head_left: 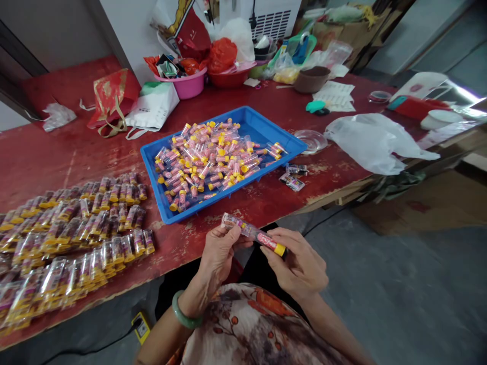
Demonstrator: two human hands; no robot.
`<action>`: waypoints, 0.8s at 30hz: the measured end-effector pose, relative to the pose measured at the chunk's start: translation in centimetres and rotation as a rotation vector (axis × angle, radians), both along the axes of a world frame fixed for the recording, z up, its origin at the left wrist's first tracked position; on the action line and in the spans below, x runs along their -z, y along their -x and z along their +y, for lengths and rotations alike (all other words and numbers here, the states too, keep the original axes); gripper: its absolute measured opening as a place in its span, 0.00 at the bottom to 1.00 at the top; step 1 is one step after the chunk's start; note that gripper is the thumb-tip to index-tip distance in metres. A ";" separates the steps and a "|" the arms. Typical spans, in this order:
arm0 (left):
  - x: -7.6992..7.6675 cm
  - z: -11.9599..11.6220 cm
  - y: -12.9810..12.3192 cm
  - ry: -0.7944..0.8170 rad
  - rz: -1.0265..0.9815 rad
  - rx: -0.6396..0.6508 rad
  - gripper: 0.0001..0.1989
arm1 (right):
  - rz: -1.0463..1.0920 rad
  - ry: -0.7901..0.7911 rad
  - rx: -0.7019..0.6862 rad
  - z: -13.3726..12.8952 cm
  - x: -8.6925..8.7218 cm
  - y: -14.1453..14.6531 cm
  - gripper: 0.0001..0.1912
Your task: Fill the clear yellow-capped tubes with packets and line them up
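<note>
In front of my lap I hold a clear tube point(267, 240) with pink contents and a yellow cap. My right hand point(300, 263) grips its capped end between thumb and fingers. My left hand point(220, 253) pinches a small clear printed wrapper point(238, 223) at the tube's other end. Whether the tube's tip is inside the wrapper I cannot tell. Beyond my hands is a blue tray point(274, 134) with a heap of similar yellow-capped tubes point(205, 157). A few loose printed wrappers point(292, 181) lie right of the tray.
Rows of wrapped tubes point(91, 218) cover the left of the red table point(125, 152). A white plastic bag point(373, 139) lies at the right edge. Behind stand a pink basin point(186, 86), a red gift bag point(112, 96) and a brown bowl point(312, 80).
</note>
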State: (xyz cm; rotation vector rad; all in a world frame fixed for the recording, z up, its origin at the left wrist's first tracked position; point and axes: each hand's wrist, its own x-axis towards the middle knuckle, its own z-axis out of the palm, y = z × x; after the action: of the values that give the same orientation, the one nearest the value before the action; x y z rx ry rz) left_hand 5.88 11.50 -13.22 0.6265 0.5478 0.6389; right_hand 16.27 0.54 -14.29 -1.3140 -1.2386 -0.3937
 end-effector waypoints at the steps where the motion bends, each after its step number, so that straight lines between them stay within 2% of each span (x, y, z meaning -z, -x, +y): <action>1: -0.1 0.0 0.0 0.001 0.002 0.002 0.16 | -0.037 0.003 0.019 0.1 0.2 0.1 0.21; 4: -0.3 -0.1 0.3 0.006 -0.023 0.026 0.16 | -0.078 -0.030 0.011 0.5 0.8 0.5 0.25; 7: -0.5 0.0 0.6 -0.029 -0.077 0.064 0.14 | -0.033 -0.062 -0.061 0.7 1.2 0.7 0.28; 11: -0.4 0.4 1.0 -0.040 -0.085 0.096 0.13 | 0.104 0.117 -0.332 0.0 1.1 0.3 0.23; 13: -0.4 0.5 1.1 -0.019 -0.080 0.103 0.13 | 0.128 0.205 -0.410 -0.1 0.9 0.0 0.22; 18: -0.5 -0.4 1.1 -0.056 -0.072 0.196 0.16 | 0.176 0.143 -0.248 0.6 0.4 0.1 0.21; 24: -0.1 -0.9 1.5 -0.135 -0.043 0.239 0.18 | 0.403 0.185 -0.321 1.3 -0.8 0.6 0.18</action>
State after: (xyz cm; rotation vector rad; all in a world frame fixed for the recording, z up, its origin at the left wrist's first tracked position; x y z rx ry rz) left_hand 4.41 10.59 -13.09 0.7899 0.3847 0.4652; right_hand 15.71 1.83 -13.46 -1.2445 -1.1309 0.2113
